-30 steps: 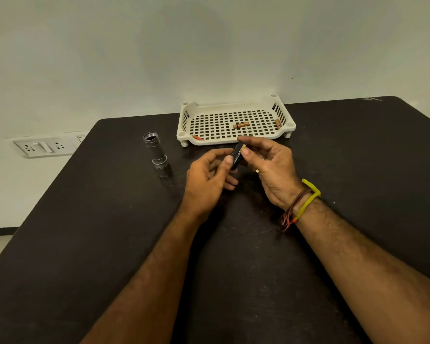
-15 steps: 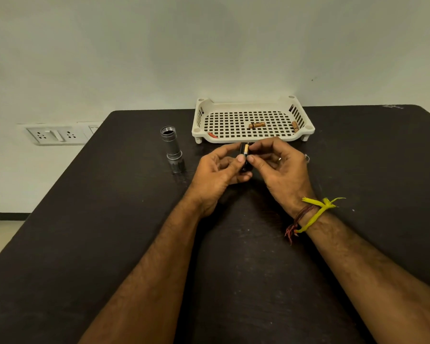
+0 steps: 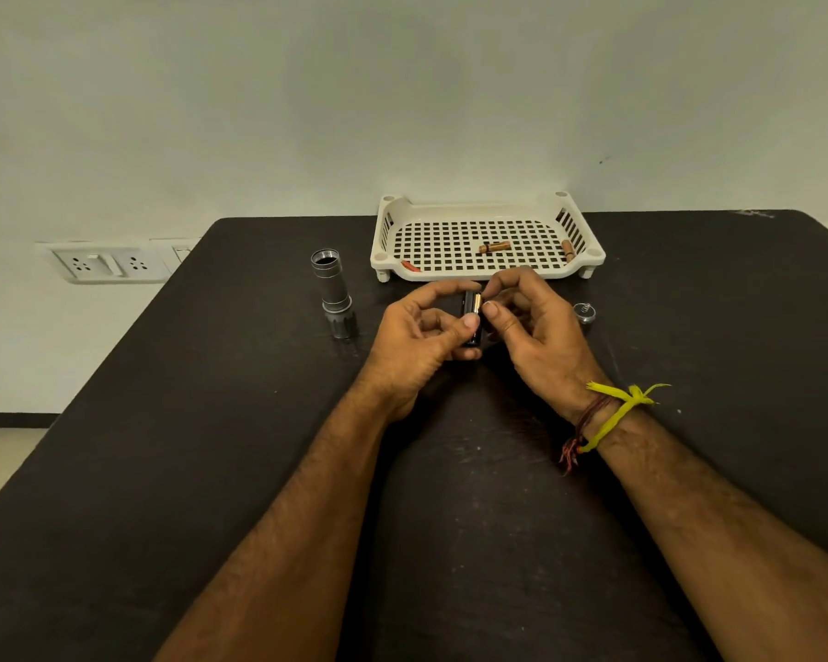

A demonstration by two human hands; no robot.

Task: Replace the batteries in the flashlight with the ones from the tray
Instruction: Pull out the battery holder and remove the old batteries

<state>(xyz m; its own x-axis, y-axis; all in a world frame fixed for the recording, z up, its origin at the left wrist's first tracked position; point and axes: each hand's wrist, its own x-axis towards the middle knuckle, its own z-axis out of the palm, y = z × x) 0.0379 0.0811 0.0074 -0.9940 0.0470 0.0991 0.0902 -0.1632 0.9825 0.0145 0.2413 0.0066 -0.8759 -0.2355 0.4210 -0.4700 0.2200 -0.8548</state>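
Both hands meet just in front of the tray (image 3: 488, 272), closed together on a small black battery holder (image 3: 472, 322) held upright above the worktop (image 3: 211, 422). The left hand (image 3: 417, 341) pinches its lower part between thumb and fingers, while the right hand (image 3: 531, 327) nips at a gold-coloured battery (image 3: 477, 303) seated in its upper end. The flashlight (image 3: 334, 291) body stands on its head to the left, well apart from the hands, its threaded mouth open; its end cap (image 3: 584, 312), spring up, lies to the right. In the tray rest the spare batteries: one near the middle (image 3: 494, 247), one by the right wall (image 3: 567, 250), and a reddish piece at the front left corner (image 3: 410, 266), too small to identify. The holder looks light and rigid, and the battery is smooth and likely slippery, so fingertip pressure on its exposed end should prise it out best. A cell that pops free could roll across the worktop.
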